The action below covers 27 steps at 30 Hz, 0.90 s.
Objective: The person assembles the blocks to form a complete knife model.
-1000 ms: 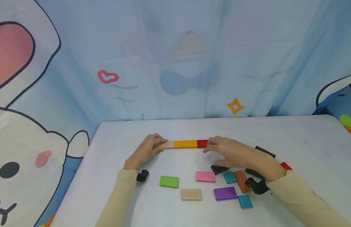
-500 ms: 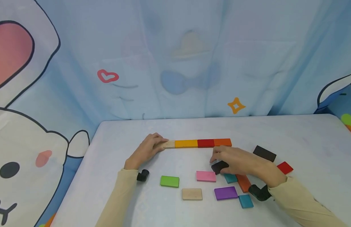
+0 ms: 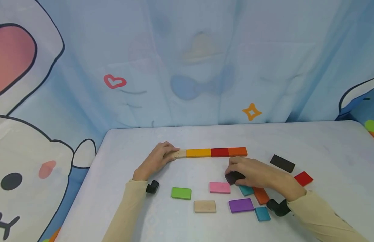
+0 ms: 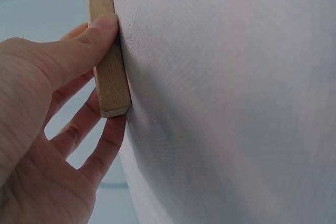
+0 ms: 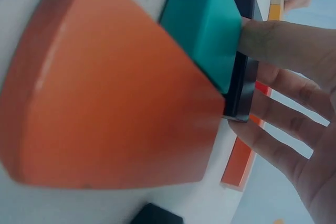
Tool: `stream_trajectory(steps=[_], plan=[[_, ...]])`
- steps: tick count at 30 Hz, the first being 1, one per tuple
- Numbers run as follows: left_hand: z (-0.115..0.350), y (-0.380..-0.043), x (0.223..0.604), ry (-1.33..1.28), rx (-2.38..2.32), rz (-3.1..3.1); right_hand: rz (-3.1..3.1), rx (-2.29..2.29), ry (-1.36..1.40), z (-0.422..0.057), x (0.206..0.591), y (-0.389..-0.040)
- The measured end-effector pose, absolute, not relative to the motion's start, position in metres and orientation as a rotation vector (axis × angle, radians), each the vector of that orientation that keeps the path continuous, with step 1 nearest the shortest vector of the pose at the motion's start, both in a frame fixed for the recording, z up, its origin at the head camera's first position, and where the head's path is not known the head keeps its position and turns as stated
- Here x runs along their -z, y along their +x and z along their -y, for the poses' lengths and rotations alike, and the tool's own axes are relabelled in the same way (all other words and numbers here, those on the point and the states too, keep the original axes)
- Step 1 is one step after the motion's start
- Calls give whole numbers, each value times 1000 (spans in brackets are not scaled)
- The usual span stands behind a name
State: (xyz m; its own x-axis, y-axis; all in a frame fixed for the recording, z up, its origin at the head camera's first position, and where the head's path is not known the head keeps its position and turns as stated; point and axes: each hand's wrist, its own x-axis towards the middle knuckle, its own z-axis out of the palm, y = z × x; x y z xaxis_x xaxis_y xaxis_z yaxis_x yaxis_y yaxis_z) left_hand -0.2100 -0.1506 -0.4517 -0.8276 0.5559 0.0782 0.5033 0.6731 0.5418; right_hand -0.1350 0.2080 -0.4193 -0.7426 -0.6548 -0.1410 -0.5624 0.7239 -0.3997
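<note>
Across the table runs a straight row of flat blocks: plain wood [image 3: 181, 154], yellow [image 3: 198, 153], red [image 3: 219, 152] and orange [image 3: 237, 152]. At its left end my left hand [image 3: 155, 161] pinches the plain wood block, thumb on one side and fingers on the other in the left wrist view. Just below the orange end, my right hand [image 3: 256, 172] grips a black block [image 3: 233, 176] by its edges. That block lies beside a teal block [image 5: 202, 35] and is partly hidden by my fingers.
Loose blocks lie nearer me: green [image 3: 181, 193], pink [image 3: 219, 187], plain wood [image 3: 204, 206], purple [image 3: 241, 205], orange [image 3: 261, 196] and blue [image 3: 262, 214]. Right of my right hand are another black block [image 3: 282, 163] and a red block [image 3: 303, 178]. A curtain hangs behind the table.
My right hand has moved from the row's right end toward me and taken hold of the black block. The orange end block is now uncovered. My left hand has stayed put.
</note>
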Motion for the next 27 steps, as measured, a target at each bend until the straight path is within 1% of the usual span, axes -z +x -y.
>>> stream_trajectory(steps=[12, 20, 27], plan=[[150, -211, 453, 890, -828, -2800, -2698, 512, -923, -225, 419, -136], [151, -211, 453, 887, -839, -2806, -2808, 553, -920, -255, 412, -148], [151, -210, 455, 892, -856, -2806, -2942, 597, -941, -285, 415, -160]])
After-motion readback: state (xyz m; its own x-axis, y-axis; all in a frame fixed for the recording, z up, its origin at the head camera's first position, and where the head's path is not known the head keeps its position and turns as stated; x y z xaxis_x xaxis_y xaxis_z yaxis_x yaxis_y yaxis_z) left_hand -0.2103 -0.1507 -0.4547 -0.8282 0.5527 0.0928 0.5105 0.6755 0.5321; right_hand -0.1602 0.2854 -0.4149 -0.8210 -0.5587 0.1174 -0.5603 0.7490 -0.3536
